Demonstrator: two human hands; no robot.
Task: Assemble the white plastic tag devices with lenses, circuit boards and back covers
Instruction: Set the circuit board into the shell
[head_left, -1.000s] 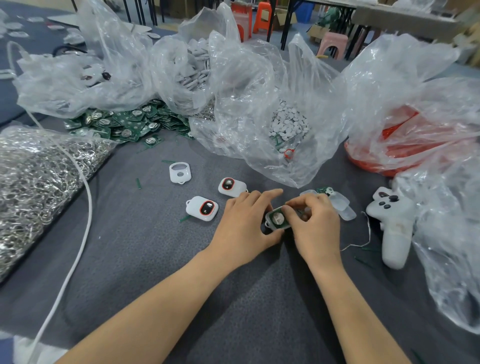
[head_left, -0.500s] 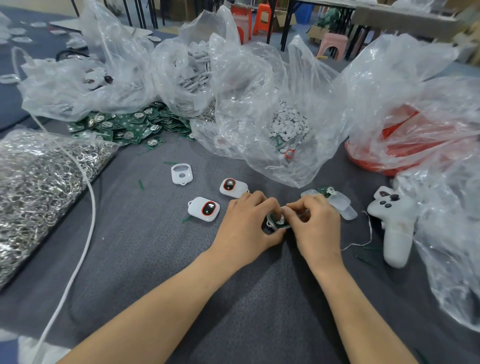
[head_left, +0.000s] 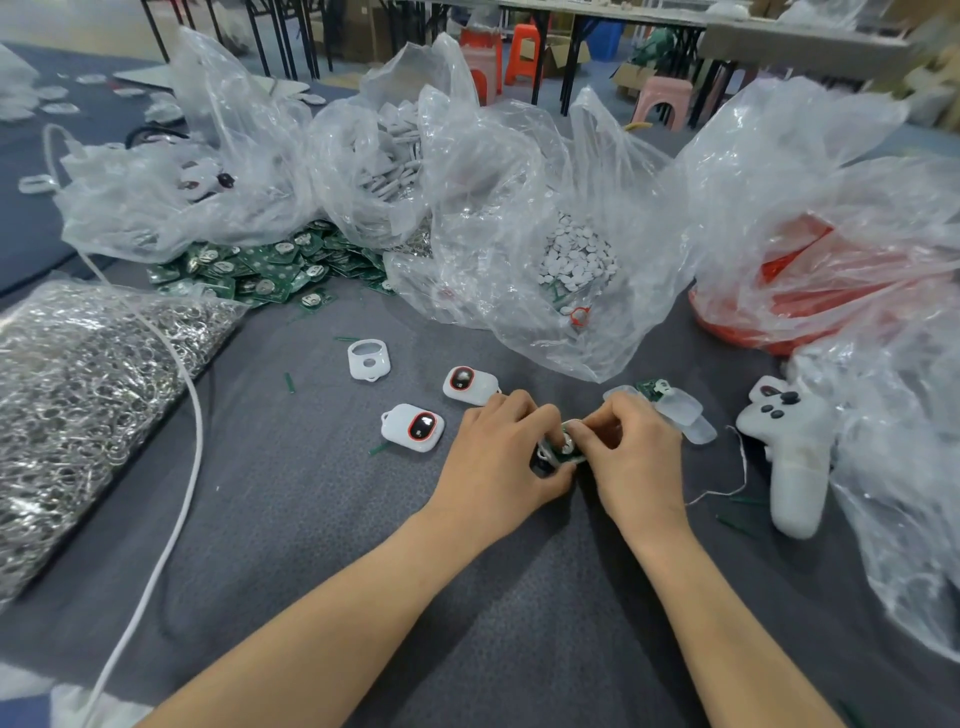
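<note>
Centre frame, low over the table (head_left: 311, 519): my left hand (head_left: 498, 460) clamps the tag device (head_left: 543, 459) steady so my right hand (head_left: 636, 457), fingers pinching the circuit board (head_left: 567, 448), can seat it.

white gamepad (head_left: 792, 452) lies near the red bag (head_left: 810, 312); white cord (head_left: 199, 415) beside bagged metal rings (head_left: 78, 395).

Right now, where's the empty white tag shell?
In the head view, the empty shell lies on the grey cloth, left of centre, nearer than the green circuit board pile and left of the farther lensed tag.
</note>
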